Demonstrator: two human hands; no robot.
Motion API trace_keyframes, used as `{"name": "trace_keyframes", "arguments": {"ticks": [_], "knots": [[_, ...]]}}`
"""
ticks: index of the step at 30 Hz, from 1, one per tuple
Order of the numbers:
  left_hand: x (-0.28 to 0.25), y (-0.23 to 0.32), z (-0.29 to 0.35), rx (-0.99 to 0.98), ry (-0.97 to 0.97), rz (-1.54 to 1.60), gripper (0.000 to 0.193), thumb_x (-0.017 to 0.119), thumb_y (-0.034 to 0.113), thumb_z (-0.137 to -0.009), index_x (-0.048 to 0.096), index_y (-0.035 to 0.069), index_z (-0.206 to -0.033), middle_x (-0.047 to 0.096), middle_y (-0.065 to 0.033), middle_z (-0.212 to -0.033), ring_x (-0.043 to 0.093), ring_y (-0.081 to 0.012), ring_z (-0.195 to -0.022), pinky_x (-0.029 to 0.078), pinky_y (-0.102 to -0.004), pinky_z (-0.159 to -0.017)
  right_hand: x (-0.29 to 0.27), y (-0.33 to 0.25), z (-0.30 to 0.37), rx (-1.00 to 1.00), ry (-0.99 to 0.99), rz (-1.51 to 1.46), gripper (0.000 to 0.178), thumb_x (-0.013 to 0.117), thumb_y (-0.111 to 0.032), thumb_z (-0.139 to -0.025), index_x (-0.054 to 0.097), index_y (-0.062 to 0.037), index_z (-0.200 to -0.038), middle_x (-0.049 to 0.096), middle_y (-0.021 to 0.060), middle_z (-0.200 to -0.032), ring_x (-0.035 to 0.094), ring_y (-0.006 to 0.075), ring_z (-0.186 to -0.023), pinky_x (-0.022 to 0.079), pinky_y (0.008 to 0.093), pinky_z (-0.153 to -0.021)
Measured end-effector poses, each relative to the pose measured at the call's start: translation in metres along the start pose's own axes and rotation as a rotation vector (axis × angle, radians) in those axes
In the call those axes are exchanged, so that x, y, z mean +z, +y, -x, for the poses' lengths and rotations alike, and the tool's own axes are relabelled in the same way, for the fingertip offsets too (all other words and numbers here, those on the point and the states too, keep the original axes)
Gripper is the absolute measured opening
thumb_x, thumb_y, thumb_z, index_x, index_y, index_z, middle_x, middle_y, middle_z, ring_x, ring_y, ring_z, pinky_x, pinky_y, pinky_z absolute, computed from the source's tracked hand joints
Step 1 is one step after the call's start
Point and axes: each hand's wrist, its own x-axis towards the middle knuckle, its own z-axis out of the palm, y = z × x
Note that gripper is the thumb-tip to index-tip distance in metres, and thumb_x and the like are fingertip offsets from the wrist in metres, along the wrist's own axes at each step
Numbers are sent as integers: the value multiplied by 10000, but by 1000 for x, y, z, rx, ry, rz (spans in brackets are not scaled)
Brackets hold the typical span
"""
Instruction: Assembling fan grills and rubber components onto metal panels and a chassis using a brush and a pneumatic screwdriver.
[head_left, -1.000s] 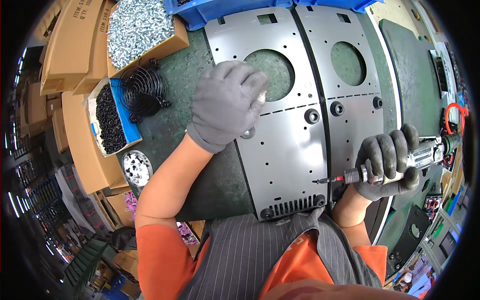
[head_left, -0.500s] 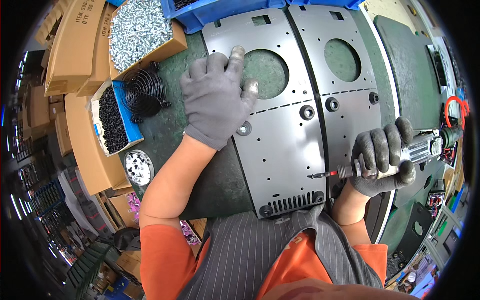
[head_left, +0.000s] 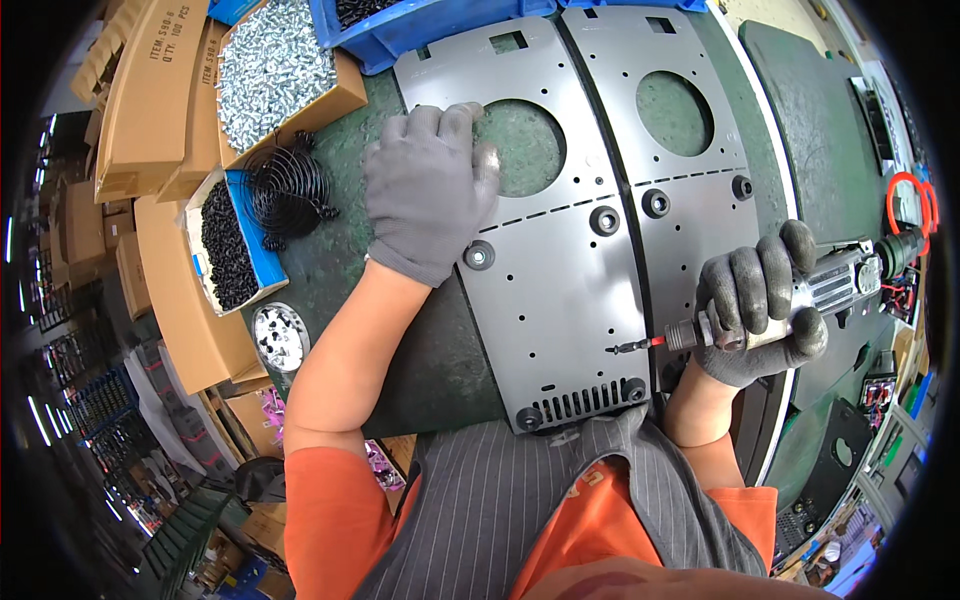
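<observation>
My left hand, in a grey glove, lies over the left edge of a grey metal panel, beside its large round hole. Its fingers are curled, with thumb and forefinger near the hole's rim; whatever they hold, if anything, is hidden. My right hand, also gloved, is wrapped round a power screwdriver. The driver's bit points left over the lower part of the panel, above the slots. Black round feet sit on the panel. A second, similar panel lies alongside on the right.
At the left stand a carton of silver screws, a box of black screws, black wire fan guards and a round dish of small parts. Blue bins border the far side. A red coiled hose is at the right.
My left thumb has drawn in toward the forefinger, off the hole. The whole view has shifted slightly. My right hand keeps the screwdriver in nearly the same place over the panel.
</observation>
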Motion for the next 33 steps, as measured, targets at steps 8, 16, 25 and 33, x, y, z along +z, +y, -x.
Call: {"name": "trace_keyframes", "arguments": {"ticks": [8,16,25,33], "knots": [[2,1,-10,-104,-115,-119,526,618,323,-742,511,63,-1187,538,-115,-905,545,-286,-833,465,-404,-692,-12,-6,2,52,-96,21,344,620,-175,-750,415,-85,-1012,484,32,-737,454,105,-530,411,241,-416],[11,-4,-12,-239,-62,-17,692,617,463,-751,415,44,-1264,535,-161,-978,558,-325,-871,470,-424,-741,-6,-3,2,14,-67,8,357,620,-149,-746,413,-60,-1023,456,18,-701,458,96,-519,427,226,-399],[21,-26,-23,-380,-84,318,489,538,412,-841,495,58,-1177,547,-195,-1160,544,-329,-1051,426,-384,-888,-9,-3,3,0,-79,30,368,625,-134,-738,423,-22,-1024,457,13,-700,472,90,-536,429,216,-425],[10,-21,-36,-467,-119,368,436,582,348,-803,540,44,-1113,604,-183,-1063,587,-309,-983,434,-357,-867,-8,-4,6,-6,-68,42,412,619,-158,-744,432,-3,-1077,467,22,-725,472,103,-561,420,227,-451]]}}
